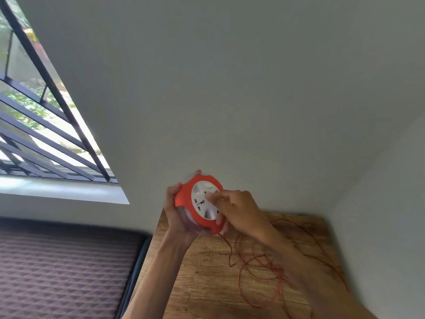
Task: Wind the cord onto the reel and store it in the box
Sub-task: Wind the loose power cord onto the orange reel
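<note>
An orange cord reel (184,199) with a white socket face is held up above the wooden table (202,284). My left hand (176,217) grips the reel from behind and below, fingers curled round its rim. On the white face, the fingers of my right hand (234,208) pinch a small knob or handle; motion blur hides the exact grip. A thin orange cord (259,261) drops from the reel's lower edge and lies in loose tangled loops on the table. No box is in view.
The table stands in a corner between grey walls. A dark patterned mattress (64,272) lies to the left of the table. Above the mattress is a barred window (41,134) with a white sill.
</note>
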A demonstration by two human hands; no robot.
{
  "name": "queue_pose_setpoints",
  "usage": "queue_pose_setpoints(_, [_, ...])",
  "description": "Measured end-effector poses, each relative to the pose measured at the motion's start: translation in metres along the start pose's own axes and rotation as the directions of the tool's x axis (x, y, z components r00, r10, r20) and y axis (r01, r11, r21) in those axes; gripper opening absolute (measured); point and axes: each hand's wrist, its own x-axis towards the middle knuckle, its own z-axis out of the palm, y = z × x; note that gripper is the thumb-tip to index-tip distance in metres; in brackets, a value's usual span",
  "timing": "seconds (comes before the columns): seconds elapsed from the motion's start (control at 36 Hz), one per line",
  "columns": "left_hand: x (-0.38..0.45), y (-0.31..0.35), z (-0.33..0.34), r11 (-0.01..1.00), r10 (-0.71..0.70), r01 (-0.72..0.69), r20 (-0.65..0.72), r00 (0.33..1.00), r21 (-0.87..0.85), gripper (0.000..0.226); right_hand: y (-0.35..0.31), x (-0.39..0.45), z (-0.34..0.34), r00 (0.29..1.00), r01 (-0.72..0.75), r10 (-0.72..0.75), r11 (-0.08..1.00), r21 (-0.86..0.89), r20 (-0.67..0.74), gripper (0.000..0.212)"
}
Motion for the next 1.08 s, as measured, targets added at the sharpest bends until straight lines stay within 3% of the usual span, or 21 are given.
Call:
queue_pose_setpoints(0.03, [-0.001,0.001,-0.002,1.0,0.004,-0.004,-0.005,1.0,-0.005,0.085,0.002,-0.002,-0.001,0.995,0.078,-0.086,0.982,-0.171,-0.04,0.06])
queue_pose_setpoints(0.08, [-0.002,0.002,-0.003,1.0,0.001,-0.001,0.008,1.0,0.014,0.076,0.008,-0.006,0.0,0.913,0.297,-0.398,0.796,-0.527,-0.086,0.056])
queue_pose_setpoints(0.14, [-0.003,0.001,-0.002,0.999,-0.033,0.032,0.026,0.999,0.027,0.076,0.012,-0.008,0.001,0.77,0.525,-0.635,0.58,-0.623,0.057,0.046])
queue_pose_setpoints(0.19, [-0.004,-0.001,0.0,0.997,-0.072,0.071,0.036,0.997,0.028,0.083,0.016,-0.004,-0.004,0.716,0.63,-0.67,0.498,-0.596,0.196,0.045])
queue_pose_setpoints(0.28, [-0.006,-0.001,0.0,0.993,-0.112,0.114,0.076,0.991,-0.024,0.089,0.017,0.004,-0.018,0.76,0.625,-0.601,0.568,-0.535,0.249,0.042])
queue_pose_setpoints(0.33, [-0.006,-0.001,0.002,0.991,-0.128,0.131,0.094,0.987,-0.026,0.087,0.018,0.006,-0.024,0.765,0.616,-0.593,0.559,-0.555,0.251,0.041])
queue_pose_setpoints(0.47, [-0.007,-0.004,0.009,0.991,-0.135,0.136,0.081,0.987,0.003,0.084,0.016,0.005,-0.025,0.704,0.675,-0.646,0.48,-0.561,0.294,0.047])
queue_pose_setpoints(0.64, [-0.008,-0.004,0.011,0.99,-0.14,0.139,0.069,0.988,0.016,0.082,0.018,0.006,-0.025,0.772,0.584,-0.609,0.569,-0.578,0.182,0.063])
queue_pose_setpoints(0.81, [-0.009,-0.002,0.011,0.985,-0.174,0.173,0.053,0.983,0.018,0.083,0.021,0.011,-0.023,0.753,0.628,-0.613,0.563,-0.537,0.239,0.059])
queue_pose_setpoints(0.92, [-0.01,-0.004,0.011,0.984,-0.172,0.171,0.041,0.984,0.044,0.08,0.022,0.013,-0.023,0.694,0.686,-0.657,0.48,-0.547,0.294,0.046])
queue_pose_setpoints(1.08, [-0.007,-0.001,0.011,0.984,-0.171,0.171,-0.004,0.985,0.056,0.081,0.023,0.014,-0.014,0.706,0.658,-0.68,0.529,-0.537,0.196,0.045])
